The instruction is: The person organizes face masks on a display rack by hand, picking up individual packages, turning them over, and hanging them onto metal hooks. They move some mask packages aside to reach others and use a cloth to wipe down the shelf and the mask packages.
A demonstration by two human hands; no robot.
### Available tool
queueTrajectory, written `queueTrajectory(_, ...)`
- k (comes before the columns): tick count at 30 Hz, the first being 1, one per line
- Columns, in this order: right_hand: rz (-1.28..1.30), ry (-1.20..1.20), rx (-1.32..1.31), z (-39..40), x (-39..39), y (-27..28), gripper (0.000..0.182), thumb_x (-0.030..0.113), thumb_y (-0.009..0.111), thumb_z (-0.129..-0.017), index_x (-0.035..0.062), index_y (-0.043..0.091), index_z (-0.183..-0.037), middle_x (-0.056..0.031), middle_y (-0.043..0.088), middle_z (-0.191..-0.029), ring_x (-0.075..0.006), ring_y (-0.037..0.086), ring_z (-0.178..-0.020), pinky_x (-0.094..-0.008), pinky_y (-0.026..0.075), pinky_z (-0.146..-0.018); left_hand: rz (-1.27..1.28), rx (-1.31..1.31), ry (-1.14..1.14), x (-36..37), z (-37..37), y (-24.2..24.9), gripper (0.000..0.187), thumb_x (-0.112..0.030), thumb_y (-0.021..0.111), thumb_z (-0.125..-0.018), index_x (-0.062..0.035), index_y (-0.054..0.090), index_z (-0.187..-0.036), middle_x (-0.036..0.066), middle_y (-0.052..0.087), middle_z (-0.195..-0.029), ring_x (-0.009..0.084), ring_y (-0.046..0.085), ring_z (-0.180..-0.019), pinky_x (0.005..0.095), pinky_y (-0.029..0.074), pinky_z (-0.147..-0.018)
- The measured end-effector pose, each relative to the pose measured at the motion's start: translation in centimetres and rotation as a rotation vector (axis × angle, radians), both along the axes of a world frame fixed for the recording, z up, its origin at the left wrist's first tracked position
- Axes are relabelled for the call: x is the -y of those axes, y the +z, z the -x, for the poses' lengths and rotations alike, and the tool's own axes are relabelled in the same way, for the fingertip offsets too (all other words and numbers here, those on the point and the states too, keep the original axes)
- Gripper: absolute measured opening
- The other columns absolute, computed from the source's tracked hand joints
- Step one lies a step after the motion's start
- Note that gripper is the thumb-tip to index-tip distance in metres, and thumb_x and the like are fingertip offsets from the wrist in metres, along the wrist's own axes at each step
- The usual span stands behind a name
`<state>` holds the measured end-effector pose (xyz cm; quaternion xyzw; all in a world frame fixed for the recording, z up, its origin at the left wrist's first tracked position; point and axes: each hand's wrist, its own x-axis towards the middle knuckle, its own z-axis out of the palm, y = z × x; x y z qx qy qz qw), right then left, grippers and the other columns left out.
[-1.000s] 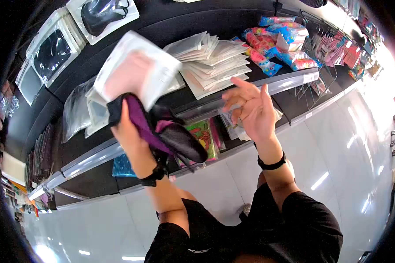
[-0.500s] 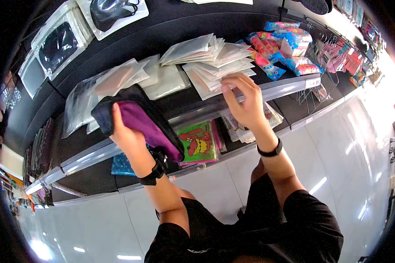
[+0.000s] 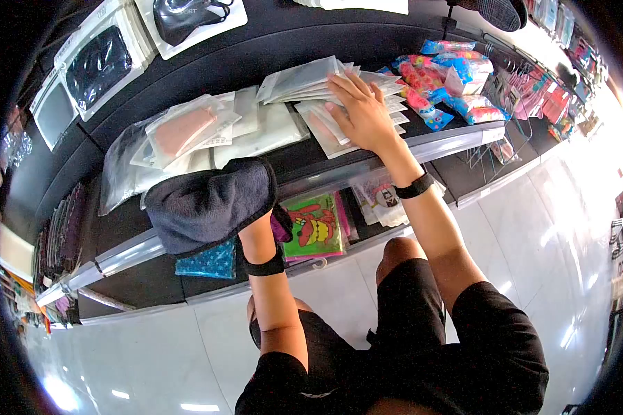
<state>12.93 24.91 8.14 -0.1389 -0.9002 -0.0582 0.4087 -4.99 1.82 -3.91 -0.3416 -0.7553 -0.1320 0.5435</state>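
Note:
A soft dark grey fleece piece (image 3: 208,200) with edge binding and a bit of purple fabric showing is held up by my left hand (image 3: 258,234) at the shelf's front edge. The fleece covers most of that hand's fingers. Fingers spread, my right hand (image 3: 363,117) lies on a pile of flat clear-and-white packets (image 3: 298,79) on the shelf. Some of these packets show pinkish contents. Left of them is another group of plastic packets, the top one holding a pink item (image 3: 187,130).
Blue-and-pink wrapped packs (image 3: 477,107) lie at the shelf's right end, beside wire hooks with pink goods. Masks in packaging (image 3: 100,66) hang at upper left. A green cartoon packet (image 3: 315,228) and a blue packet (image 3: 208,261) sit on the lower shelf.
My left hand has turned the fleece piece over, so its grey side shows instead of the purple. My right hand has moved up and left, coming down flat on the packets.

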Motion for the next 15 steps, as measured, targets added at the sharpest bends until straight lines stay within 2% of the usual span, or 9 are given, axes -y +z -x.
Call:
queueTrajectory(10,-0.087,0.017,-0.046,0.5,-0.2,0.9,0.042,0.034,0.062,-0.09,0.0099,0.059,-0.123,-0.0137,0.046,-0.145,-0.0342,0.037,-0.138,-0.0532,0.03,-0.109,0.032,-0.024,-0.048,-0.4,-2.7,2.7,0.029,-0.019,0.056,-0.084,-0.0054,0.063,-0.108,0.017,0.061,-0.111,0.0356,0.057,-0.104,0.0468,0.042,-0.098)
queueTrajectory(15,0.036,0.067,-0.078,1.6,-1.4,1.5,0.054,0.04,0.064,-0.087,0.0094,0.052,-0.13,-0.0178,0.045,-0.144,-0.0366,0.041,-0.136,-0.0558,0.033,-0.107,0.042,-0.017,-0.06,0.1,-3.5,3.7,0.026,-0.02,0.056,-0.083,-0.0056,0.063,-0.103,0.017,0.062,-0.106,0.0353,0.057,-0.1,0.0472,0.044,-0.096)
